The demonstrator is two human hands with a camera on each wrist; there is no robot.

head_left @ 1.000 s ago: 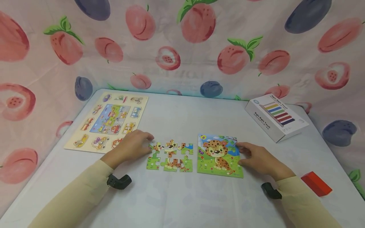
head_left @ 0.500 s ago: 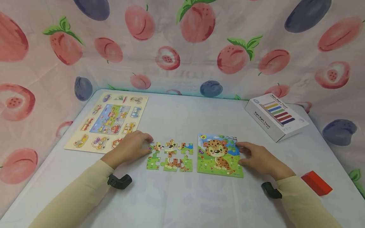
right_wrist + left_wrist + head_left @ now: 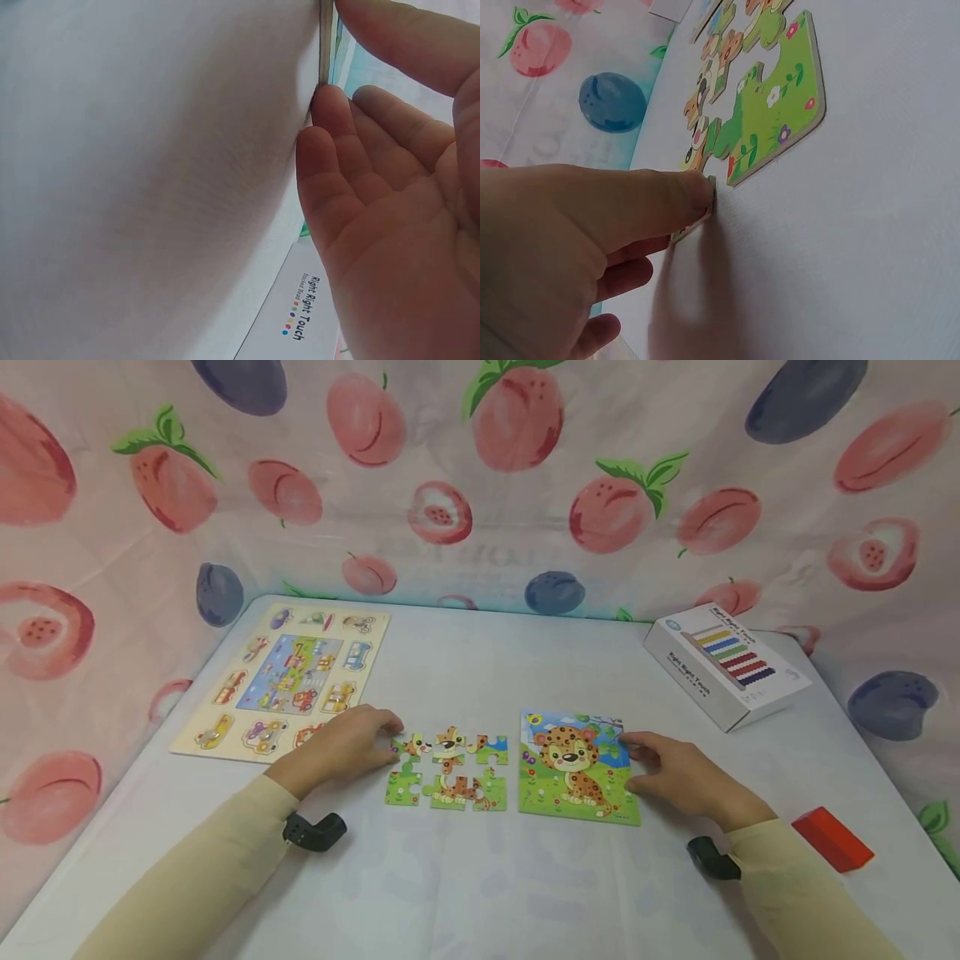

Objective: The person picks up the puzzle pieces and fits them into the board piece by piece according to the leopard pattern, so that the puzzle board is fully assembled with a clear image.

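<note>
My left hand [image 3: 348, 747] pinches the top-left puzzle piece [image 3: 711, 196] between thumb and fingers, in the head and left wrist views. That piece belongs to a cluster of leopard puzzle pieces [image 3: 447, 793] lying on the white table, with gaps between some of them. A green corner piece [image 3: 784, 109] lies closest in the left wrist view. To the right lies a square leopard picture board [image 3: 573, 772], flat and whole. The thumb and fingertips of my right hand [image 3: 686, 777] touch its right edge, spread apart along it; the right wrist view shows the board's edge [image 3: 325, 45] thin and side-on.
A wooden vehicle puzzle board [image 3: 288, 681] lies at the back left, partly behind the left hand. At the back right is a white box [image 3: 727, 668] of stacking beads. A red block [image 3: 832, 839] sits beside the right sleeve. Fruit-print cloth [image 3: 442, 460] hangs behind the table.
</note>
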